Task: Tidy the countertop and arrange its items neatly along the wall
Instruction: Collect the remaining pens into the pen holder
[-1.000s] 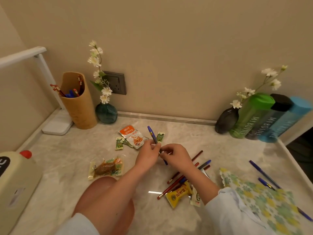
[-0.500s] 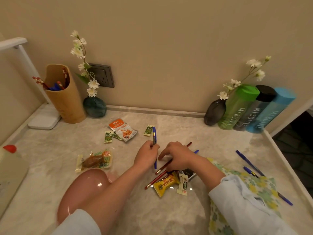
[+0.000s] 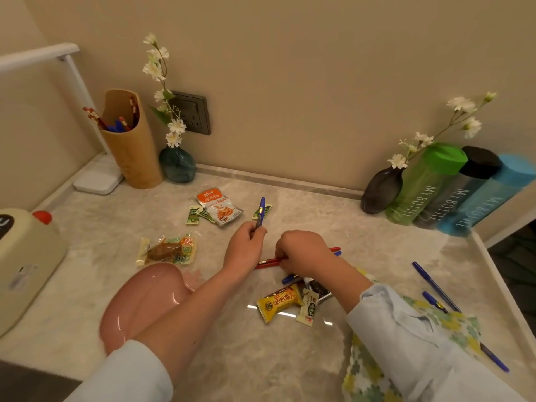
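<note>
Head view. Your left hand (image 3: 245,245) is curled round a blue pen (image 3: 261,211), whose free end points to 12 o'clock. Just beside it at 3 o'clock, your right hand (image 3: 301,253) is curled over the red pencils (image 3: 268,262), gripping them low at the surface (image 3: 362,227); their ends stick out both sides. The pen cup (image 3: 130,152) stands by the wall at 10 o'clock, with pencils inside. The orange snack packet (image 3: 219,206) lies at 11 o'clock and the yellow packet (image 3: 280,303) at 6. Two loose blue pens (image 3: 435,285) lie at 4 o'clock. The bottles (image 3: 426,184) line the wall at 2.
</note>
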Available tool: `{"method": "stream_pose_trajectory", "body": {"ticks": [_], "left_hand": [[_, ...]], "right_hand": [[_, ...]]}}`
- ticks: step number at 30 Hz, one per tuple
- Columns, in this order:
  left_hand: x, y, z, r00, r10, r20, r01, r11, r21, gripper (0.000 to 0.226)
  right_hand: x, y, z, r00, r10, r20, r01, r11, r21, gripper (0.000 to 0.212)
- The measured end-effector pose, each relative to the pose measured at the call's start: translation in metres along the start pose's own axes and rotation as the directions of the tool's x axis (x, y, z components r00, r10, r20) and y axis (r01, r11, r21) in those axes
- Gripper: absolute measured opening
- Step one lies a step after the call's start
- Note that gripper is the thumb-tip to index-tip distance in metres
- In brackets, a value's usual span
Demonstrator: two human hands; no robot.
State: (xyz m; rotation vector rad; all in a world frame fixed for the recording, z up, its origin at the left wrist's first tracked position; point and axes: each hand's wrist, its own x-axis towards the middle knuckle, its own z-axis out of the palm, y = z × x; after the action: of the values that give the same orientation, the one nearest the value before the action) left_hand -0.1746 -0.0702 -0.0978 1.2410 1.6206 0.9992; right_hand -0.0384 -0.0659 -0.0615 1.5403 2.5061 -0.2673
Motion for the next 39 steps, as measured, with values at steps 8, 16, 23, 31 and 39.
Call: {"method": "stream_pose_trajectory", "body": {"ticks": [8, 16, 23, 31, 39], "left_hand": [[-0.009, 0.007, -0.002, 0.998, 0.019, -0.064, -0.022, 0.999, -0.046, 0.019], [-0.007, 0.018, -0.022, 0.99, 0.03, -0.14, -0.043, 0.995, -0.093, 0.014], [0.016, 0.048, -0.07, 0.981, 0.082, -0.174, -0.119, 0.97, -0.21, 0.014], [0.045, 0.078, -0.162, 0.951, 0.201, -0.237, -0.25, 0.947, -0.203, 0.003], [0.095, 0.12, -0.265, 0.865, 0.395, -0.309, -0.416, 0.909, -0.002, 0.009]], "right_hand": [[0.004, 0.0, 0.006, 0.999, -0.01, 0.031, 0.008, 0.999, 0.045, 0.021], [0.019, -0.005, -0.018, 0.952, 0.23, -0.2, -0.137, 0.909, 0.394, 0.019], [0.055, -0.047, -0.066, 0.929, 0.262, -0.263, 0.052, 0.611, 0.79, 0.015], [0.101, -0.107, -0.124, 0.909, 0.205, -0.363, 0.213, 0.52, 0.827, 0.016], [0.16, -0.164, -0.2, 0.81, 0.158, -0.564, 0.413, 0.528, 0.742, 0.015]]}}
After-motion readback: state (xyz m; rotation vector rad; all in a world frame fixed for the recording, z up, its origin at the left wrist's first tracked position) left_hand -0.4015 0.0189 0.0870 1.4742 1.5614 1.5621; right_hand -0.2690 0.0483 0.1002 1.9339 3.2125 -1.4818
